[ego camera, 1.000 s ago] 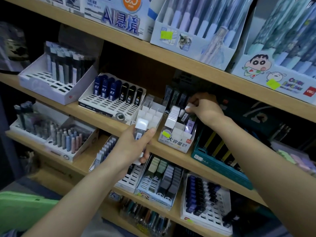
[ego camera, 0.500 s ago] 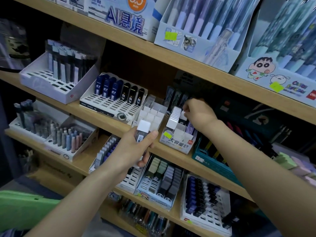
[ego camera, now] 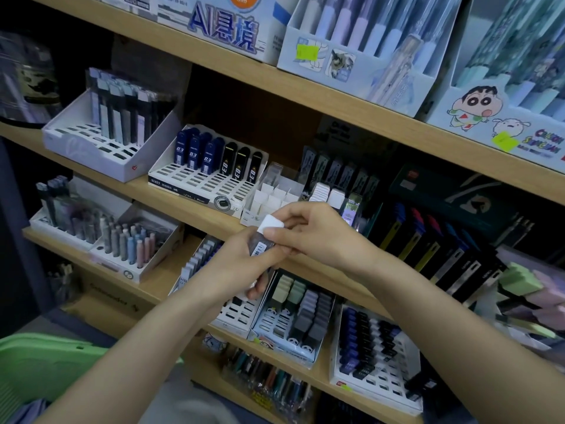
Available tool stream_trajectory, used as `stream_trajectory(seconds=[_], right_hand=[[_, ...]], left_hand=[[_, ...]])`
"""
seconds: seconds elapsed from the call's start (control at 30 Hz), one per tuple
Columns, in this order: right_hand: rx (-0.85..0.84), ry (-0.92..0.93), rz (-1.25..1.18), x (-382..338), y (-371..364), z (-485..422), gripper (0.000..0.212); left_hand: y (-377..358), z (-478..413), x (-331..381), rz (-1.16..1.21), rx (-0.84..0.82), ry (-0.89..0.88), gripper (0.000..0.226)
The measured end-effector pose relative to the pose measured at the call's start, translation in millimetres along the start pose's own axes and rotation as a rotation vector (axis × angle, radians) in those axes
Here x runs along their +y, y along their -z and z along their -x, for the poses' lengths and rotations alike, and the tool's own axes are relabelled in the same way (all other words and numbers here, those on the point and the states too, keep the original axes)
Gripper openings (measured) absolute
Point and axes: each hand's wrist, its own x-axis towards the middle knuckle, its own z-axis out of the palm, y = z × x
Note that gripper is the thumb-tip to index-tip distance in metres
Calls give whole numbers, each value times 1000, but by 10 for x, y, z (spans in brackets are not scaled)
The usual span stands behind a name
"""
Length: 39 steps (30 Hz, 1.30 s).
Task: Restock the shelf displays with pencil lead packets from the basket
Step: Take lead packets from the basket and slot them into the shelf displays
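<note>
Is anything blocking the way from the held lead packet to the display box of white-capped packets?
Nothing visible does. The left hand grips the lead packet, the right hand pinches its white cap, and the display box stands just behind them on the shelf.

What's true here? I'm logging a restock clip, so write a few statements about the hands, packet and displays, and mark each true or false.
1. Both the left hand and right hand hold the packet. True.
2. The packet's cap is black. False: it is white.
3. The basket is green. True.
4. The blue packets stand right of the black packets. False: they stand left of them.
</note>
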Motion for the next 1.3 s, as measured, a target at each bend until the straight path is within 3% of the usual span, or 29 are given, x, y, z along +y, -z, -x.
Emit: stream_trajectory(seconds=[0.1,0.17,0.3,0.53,0.9,1.1,1.3], right_hand=[[51,-78,-210,15,79,18,12],[180,-75,-222,43,184,29,18],[543,61,117,162,475,39,13],[729,116,479,403,881,-93,13],[430,-143,608,436,877,-436,38],[306,-238,635,409,857,-518,16],[300,-241,696,418,780,-597,16]], left_hand=[[33,20,-12,35,-10,-6,27],[53,6,-19,82,19,-13,19],[51,-45,-21,221,60,36,9],[-18,-26,75,332,184,-107,12],[-71,-13,79,226,184,-118,16],[-81,-20,45,184,150,-132,13],[-77,-19,23,136,139,-147,14]])
